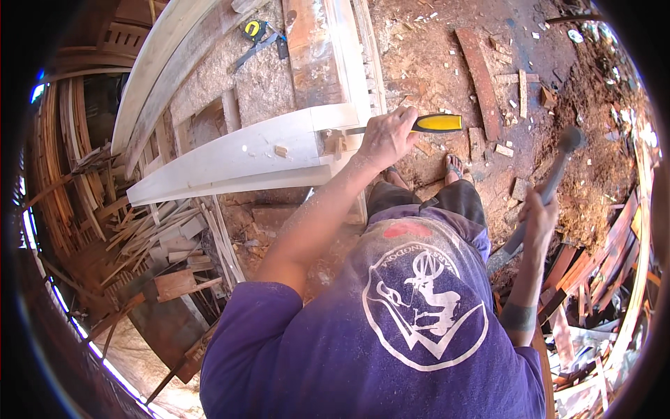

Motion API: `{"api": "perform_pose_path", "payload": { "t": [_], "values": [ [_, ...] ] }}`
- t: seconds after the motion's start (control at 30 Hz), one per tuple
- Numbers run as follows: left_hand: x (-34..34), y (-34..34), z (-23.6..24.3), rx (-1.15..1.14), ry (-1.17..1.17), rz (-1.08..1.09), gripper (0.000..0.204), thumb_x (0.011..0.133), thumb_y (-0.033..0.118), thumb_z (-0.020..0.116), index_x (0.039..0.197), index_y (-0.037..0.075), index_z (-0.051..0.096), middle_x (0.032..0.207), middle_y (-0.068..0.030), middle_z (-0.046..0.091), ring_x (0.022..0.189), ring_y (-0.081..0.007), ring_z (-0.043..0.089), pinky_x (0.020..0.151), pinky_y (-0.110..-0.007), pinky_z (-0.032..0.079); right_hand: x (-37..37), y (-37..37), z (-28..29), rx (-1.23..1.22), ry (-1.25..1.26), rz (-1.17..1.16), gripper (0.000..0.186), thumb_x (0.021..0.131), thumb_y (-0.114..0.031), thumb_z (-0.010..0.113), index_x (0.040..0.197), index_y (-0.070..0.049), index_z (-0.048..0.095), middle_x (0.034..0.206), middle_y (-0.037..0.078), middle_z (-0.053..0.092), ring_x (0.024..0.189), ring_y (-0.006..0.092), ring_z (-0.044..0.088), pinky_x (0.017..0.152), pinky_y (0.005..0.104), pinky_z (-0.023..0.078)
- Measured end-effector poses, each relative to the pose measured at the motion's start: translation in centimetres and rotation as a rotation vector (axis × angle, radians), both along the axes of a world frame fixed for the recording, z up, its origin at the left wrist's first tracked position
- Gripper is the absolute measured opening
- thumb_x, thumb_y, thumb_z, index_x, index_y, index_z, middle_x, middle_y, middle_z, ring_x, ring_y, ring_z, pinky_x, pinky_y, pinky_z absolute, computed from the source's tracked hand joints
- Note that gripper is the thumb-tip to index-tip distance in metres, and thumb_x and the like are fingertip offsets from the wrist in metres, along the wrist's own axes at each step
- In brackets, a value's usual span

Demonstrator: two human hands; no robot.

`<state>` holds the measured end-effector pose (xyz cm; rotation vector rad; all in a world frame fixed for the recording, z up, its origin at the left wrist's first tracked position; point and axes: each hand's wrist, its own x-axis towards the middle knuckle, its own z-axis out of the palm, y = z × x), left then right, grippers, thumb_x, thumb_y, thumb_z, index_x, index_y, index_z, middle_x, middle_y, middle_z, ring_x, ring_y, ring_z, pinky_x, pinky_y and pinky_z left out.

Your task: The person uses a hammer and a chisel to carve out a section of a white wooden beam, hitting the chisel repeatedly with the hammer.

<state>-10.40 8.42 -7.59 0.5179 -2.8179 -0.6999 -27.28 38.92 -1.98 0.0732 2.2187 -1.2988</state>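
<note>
My left hand (pixel 387 140) is closed around a chisel (pixel 441 123) with a yellow and black handle. Its handle points right, and its blade reaches left onto the end of a long pale wooden board (pixel 237 155). Around the blade lie a roughly cut patch (pixel 333 142) and loose chips; the tip itself is hard to make out. Out to the right, my right hand (pixel 541 215) grips a hammer (pixel 554 177) by its grey handle. The hammer's dark head (pixel 572 138) is raised, apart from the chisel.
Curved planks (pixel 164 66) and a wide brown board (pixel 313 63) lie beyond the pale board. A yellow tape measure (pixel 253 29) rests there beside a blue and black tool. Scrap wood (pixel 164 241) is heaped at left, more offcuts (pixel 593 276) at right. My feet (pixel 453 167) stand among chips.
</note>
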Motion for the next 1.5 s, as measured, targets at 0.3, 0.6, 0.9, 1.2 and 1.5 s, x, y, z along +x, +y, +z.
{"api": "perform_pose_path", "payload": {
  "t": [0.3,0.6,0.9,1.2,1.5],
  "values": [
    [-0.3,0.1,-0.7,-0.015,-0.042,-0.054,0.034,0.078,0.014,0.074,0.105,0.004,0.055,0.088,-0.0142,0.065,0.077,-0.0369,0.067,0.064,-0.048,0.053,6.8,-6.6,-1.6,0.103,-0.075,0.476,0.02,0.089,-0.008,0.061,0.107,-0.001,0.064,0.076,0.004,0.061,0.065,0.0148,0.057,0.058,0.0322,0.049],
    [-0.1,0.0,-0.8,0.02,-0.036,-0.022,0.033,0.078,0.012,0.073,0.103,0.004,0.053,0.088,-0.0144,0.065,0.079,-0.0376,0.067,0.065,-0.048,0.053,-1.3,-1.6,-1.3,-0.307,0.087,-0.34,0.013,0.089,-0.015,0.064,0.08,-0.007,0.059,0.071,0.001,0.056,0.056,0.0109,0.053,0.052,0.0289,0.048],
    [0.5,-0.3,-1.3,0.029,-0.075,0.042,0.03,0.075,0.01,0.072,0.099,0.004,0.055,0.087,-0.016,0.066,0.078,-0.0392,0.067,0.067,-0.048,0.053,-0.6,-2.8,-1.3,0.025,-0.123,-0.044,0.011,0.086,-0.013,0.062,0.09,-0.005,0.057,0.065,-0.001,0.051,0.053,0.0063,0.047,0.046,0.0262,0.041],
    [0.5,-0.7,-1.0,0.024,-0.169,0.003,0.034,0.077,0.012,0.077,0.099,0.002,0.052,0.086,-0.0159,0.067,0.078,-0.0356,0.07,0.067,-0.046,0.056,8.0,-5.9,-5.6,0.058,-0.103,0.432,0.03,0.086,-0.016,0.067,0.106,0.005,0.059,0.074,0.006,0.062,0.057,0.0159,0.058,0.051,0.0339,0.049],
    [0.3,-0.9,-0.8,0.001,-0.165,-0.003,0.036,0.076,0.016,0.08,0.098,0.002,0.055,0.083,-0.0157,0.066,0.078,-0.035,0.07,0.068,-0.045,0.056,9.2,-2.9,-8.6,-0.223,0.111,0.006,0.023,0.093,-0.023,0.054,0.088,-0.003,0.065,0.066,0.006,0.061,0.057,0.0116,0.059,0.048,0.0307,0.046]
  ]
}}
